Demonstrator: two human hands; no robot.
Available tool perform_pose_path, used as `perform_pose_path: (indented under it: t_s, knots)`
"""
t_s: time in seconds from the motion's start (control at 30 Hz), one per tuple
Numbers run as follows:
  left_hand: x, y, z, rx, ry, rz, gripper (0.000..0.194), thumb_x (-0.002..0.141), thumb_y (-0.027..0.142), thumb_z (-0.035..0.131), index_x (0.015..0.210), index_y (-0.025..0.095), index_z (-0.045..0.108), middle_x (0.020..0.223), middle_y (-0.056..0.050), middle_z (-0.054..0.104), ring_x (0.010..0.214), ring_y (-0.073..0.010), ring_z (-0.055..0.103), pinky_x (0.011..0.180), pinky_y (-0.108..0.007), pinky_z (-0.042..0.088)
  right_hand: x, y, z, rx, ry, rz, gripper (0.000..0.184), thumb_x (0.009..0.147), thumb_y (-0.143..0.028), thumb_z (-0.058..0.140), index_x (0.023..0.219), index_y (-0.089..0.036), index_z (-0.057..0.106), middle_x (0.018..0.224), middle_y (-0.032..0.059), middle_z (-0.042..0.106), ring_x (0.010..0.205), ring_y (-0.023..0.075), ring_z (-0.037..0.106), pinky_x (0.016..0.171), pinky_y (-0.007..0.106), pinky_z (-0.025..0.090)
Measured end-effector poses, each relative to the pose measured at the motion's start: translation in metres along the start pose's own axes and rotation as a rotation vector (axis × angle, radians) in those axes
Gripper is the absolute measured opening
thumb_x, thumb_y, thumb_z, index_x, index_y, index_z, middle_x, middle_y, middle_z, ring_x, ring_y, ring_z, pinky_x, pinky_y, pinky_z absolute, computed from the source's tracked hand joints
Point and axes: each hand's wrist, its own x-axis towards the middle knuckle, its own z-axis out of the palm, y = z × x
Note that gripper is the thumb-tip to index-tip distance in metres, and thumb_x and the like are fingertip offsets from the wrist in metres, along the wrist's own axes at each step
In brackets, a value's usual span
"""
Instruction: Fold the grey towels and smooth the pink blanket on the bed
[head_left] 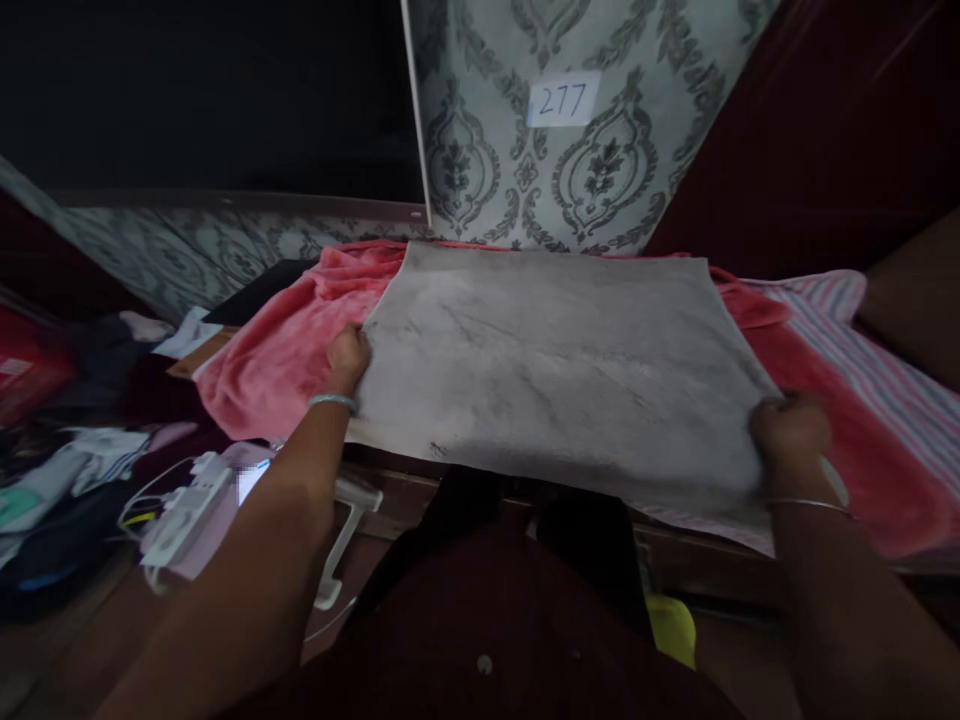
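Observation:
A grey, fleecy cloth [555, 360] with dark smudges and creases lies stretched out flat in front of me. My left hand [349, 358] is closed round its left edge. On the opposite side, my right hand [793, 432] grips the right edge near the front corner; shadow and blur hide some of its fingers. Beneath the cloth a pink-red plush blanket [277, 360] spreads out to the left and right. A striped pink, white and grey fabric [862, 350] lies beside it on the right.
A dark television [225, 100] stands at the back left. Patterned wallpaper [495, 130] bears a paper label [564, 98] reading 277. At lower left are a white power strip [187, 515] with cables and heaped clothes [67, 490]. Something yellow [671, 628] sits below the front edge.

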Motion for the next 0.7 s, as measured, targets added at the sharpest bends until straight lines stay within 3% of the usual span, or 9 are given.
perform_pose_path:
  t_s: [0.17,0.43,0.57,0.7]
  knots:
    - [-0.003,0.000,0.001,-0.026,-0.008,-0.029,0.043,0.100,0.026,0.042,0.137,0.018,0.062,0.127,-0.015,0.072,0.120,-0.0281,0.066,0.101,-0.039,0.050,0.012,0.011,0.011,0.008,0.013,0.018,0.059,0.082,-0.017,0.052,0.137,0.002,0.063,0.117,0.0377,0.066,0.114,0.0427,0.064,0.085,0.052,0.046]
    - [-0.005,-0.005,0.001,-0.055,0.028,-0.006,0.042,0.098,0.024,0.043,0.133,0.019,0.065,0.124,-0.015,0.074,0.116,-0.0274,0.069,0.097,-0.038,0.052,0.028,0.029,0.030,0.029,0.023,-0.043,0.067,0.079,-0.033,0.048,0.136,-0.005,0.068,0.106,0.0392,0.067,0.101,0.0459,0.068,0.071,0.057,0.043]
    - [-0.005,-0.008,0.002,-0.056,0.061,0.019,0.041,0.098,0.022,0.043,0.132,0.018,0.065,0.120,-0.015,0.075,0.111,-0.0275,0.070,0.094,-0.037,0.053,0.031,0.032,0.033,0.006,-0.045,-0.056,0.075,0.078,-0.039,0.044,0.140,0.001,0.062,0.109,0.0419,0.065,0.105,0.0483,0.066,0.070,0.057,0.043]
    - [-0.005,-0.010,0.004,-0.058,0.093,0.049,0.042,0.096,0.018,0.044,0.134,0.016,0.063,0.120,-0.016,0.074,0.112,-0.0280,0.069,0.094,-0.039,0.053,0.033,0.038,0.036,0.036,-0.016,-0.110,0.075,0.079,-0.041,0.042,0.141,-0.006,0.063,0.097,0.0382,0.068,0.089,0.0463,0.068,0.066,0.056,0.045]
